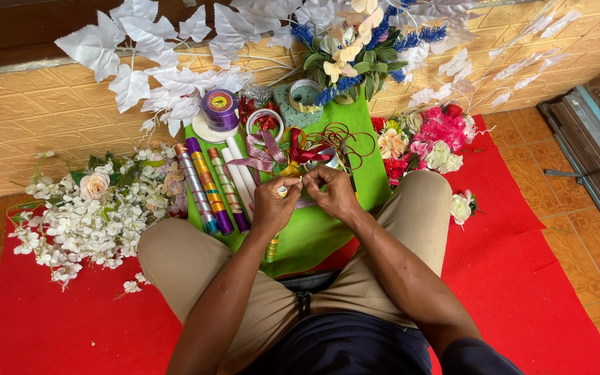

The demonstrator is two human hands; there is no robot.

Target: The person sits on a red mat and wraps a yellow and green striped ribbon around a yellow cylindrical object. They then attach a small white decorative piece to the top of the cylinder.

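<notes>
Sitting cross-legged over a green cloth (328, 229), the person pinches a small pale piece (283, 189) between both hands: left hand (272, 205) and right hand (335, 194) clenched on it. Ribbons (272, 154), foil rolls (210, 184) and flowers (92, 208) lie loose, unassembled.

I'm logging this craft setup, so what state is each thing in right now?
Left hand: fingers pinched on a small white piece.
Right hand: fingers pinched on the same white piece.
Purple ribbon spool: wound, standing on the green felt sheet.
Foil-wrapped rolls: rolled up, lying side by side.
Red ribbon: loose, tangled.
White blossom sprays: lying flat on the red mat.
</notes>
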